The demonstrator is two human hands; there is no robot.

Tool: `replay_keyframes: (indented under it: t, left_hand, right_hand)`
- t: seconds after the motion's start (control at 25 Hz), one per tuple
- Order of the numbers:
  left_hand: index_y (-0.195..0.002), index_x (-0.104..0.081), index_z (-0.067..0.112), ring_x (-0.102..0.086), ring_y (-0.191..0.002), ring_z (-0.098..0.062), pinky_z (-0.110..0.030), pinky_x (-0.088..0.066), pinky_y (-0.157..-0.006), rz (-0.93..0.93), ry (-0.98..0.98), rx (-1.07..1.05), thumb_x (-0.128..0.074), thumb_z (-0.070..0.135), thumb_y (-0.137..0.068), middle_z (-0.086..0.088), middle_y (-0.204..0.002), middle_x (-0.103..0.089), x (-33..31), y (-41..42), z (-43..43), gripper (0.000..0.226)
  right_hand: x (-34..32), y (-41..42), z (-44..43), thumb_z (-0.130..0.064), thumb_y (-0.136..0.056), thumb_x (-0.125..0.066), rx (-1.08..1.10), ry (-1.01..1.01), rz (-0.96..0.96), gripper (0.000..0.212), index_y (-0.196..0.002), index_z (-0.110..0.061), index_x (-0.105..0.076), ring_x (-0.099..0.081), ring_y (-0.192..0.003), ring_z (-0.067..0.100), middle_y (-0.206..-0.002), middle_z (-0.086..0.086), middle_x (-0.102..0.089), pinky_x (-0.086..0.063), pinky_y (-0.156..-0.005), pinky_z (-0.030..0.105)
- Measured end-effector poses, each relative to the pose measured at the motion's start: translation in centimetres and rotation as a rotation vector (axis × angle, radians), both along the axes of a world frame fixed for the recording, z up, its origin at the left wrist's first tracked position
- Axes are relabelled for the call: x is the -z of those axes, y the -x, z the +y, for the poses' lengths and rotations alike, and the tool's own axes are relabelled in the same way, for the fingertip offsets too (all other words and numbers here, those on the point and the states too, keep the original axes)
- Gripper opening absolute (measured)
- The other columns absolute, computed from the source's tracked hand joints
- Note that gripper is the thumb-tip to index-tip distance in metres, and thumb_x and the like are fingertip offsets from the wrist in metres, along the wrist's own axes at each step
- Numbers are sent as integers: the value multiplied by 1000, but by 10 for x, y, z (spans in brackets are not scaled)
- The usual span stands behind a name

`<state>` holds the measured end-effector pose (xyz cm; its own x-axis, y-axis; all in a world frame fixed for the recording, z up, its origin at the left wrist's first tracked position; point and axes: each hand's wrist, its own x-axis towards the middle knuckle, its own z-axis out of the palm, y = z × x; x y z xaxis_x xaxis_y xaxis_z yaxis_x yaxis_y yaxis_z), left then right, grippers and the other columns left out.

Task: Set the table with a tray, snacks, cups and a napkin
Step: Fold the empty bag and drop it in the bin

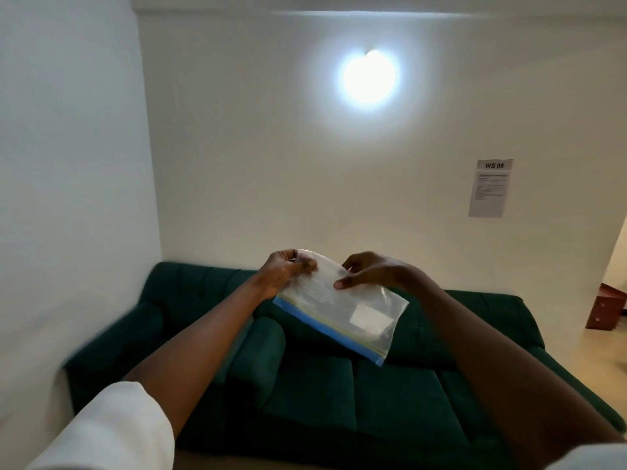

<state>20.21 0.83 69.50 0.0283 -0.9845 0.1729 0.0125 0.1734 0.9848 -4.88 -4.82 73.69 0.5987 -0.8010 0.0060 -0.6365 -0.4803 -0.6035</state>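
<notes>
White walls [237, 147] are seen all around; a dark green sofa [322, 395] is set against them, low down at six o'clock; a round lamp [369, 78] is lit on the wall at twelve o'clock; a sheet of paper [490, 188] marked "WS 08" is stuck up at two o'clock; a red-brown cabinet [607, 308] is seen on the floor at three o'clock, partly hidden by the wall.

A clear plastic bag [356, 317] is held up in the air over the sofa, near the middle of the view; it is tilted, and its blue zip strip runs along the low edge toward five o'clock; a small white label is seen on it.

The bag's top corner at ten o'clock is pinched by the left hand [285, 271], thumb in front and fingers curled behind; the top edge beside it is pinched by the right hand [373, 271], with the thumb pressed on the front.

A white sleeve [112, 429] is seen on the left arm at seven o'clock; what is inside the bag cannot be told.
</notes>
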Motion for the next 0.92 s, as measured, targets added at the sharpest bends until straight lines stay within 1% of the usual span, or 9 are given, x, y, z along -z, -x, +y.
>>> replay_keyframes:
  t: [0.08,0.16,0.28,0.36,0.44,0.48,0.6,0.8,0.92]
  left_hand:
    - [-117,-68,-11,-66,-93,-24,-42,-55,-90,-49,37,-32,-84,13,-83,-19,-107,-72,-9,-11,0,45]
    - [-114,-71,-2,-69,-98,-25,-38,-57,-90,-91,56,-116,-88,24,-79,-13,-106,-74,-14,-29,4,46]
    - [-119,-61,10,-64,-119,-34,-47,-50,-106,52,-122,-191,-84,56,-76,-14,-120,-68,2,-46,17,67]
    - [-120,-56,10,-64,-125,-35,-49,-52,-108,211,-264,-54,-73,67,-81,-12,-126,-65,19,-39,26,71]
    - [-127,-67,9,-70,-117,-32,-47,-57,-100,301,-247,91,-71,59,-88,-12,-127,-72,28,-25,29,64]
    - [-131,-69,9,-69,-120,-34,-50,-55,-104,316,-213,106,-74,47,-90,-14,-128,-72,28,-21,29,57]
    - [-135,-64,-1,-65,-124,-39,-55,-50,-110,305,-151,-28,-82,14,-83,-21,-133,-68,16,-22,36,56]
    - [-138,-55,-11,-62,-110,-40,-59,-46,-112,302,-114,-52,-66,-6,-89,-33,-136,-60,9,-41,50,51]
    - [-134,-57,0,-63,-92,-35,-49,-54,-87,287,-99,-49,-46,-12,-92,-27,-118,-60,8,-38,56,45]
  right_hand:
    - [9,-21,1,-53,-72,-83,-6,84,52,41,-98,-21,-76,-76,-91,25,-96,4,-78,-59,-71,33]
    - [18,-33,0,-43,-80,-80,24,83,-39,29,-96,-20,-76,-74,-94,29,-97,5,-77,-61,-79,39]
    - [24,-44,5,-27,-82,-82,84,-112,-403,30,-107,-11,-75,-73,-95,29,-107,13,-77,-60,-91,45]
    - [26,-58,11,-23,-81,-85,145,-178,-641,36,-110,-3,-74,-72,-92,29,-109,19,-76,-59,-94,48]
    - [28,-74,17,-22,-81,-86,187,-177,-745,38,-109,0,-74,-72,-85,25,-108,21,-76,-61,-89,44]
    - [28,-82,20,-22,-81,-86,203,-168,-769,36,-108,0,-74,-72,-81,23,-107,21,-76,-62,-83,39]
    - [27,-89,27,-20,-82,-84,214,-165,-811,31,-103,0,-73,-68,-80,24,-101,18,-76,-60,-70,31]
    - [29,-80,35,-10,-86,-79,169,-265,-843,35,-115,7,-70,-69,-94,30,-113,20,-71,-61,-86,46]
    - [40,-75,42,2,-92,-67,108,-322,-890,27,-117,11,-69,-68,-98,32,-115,21,-71,-64,-81,40]
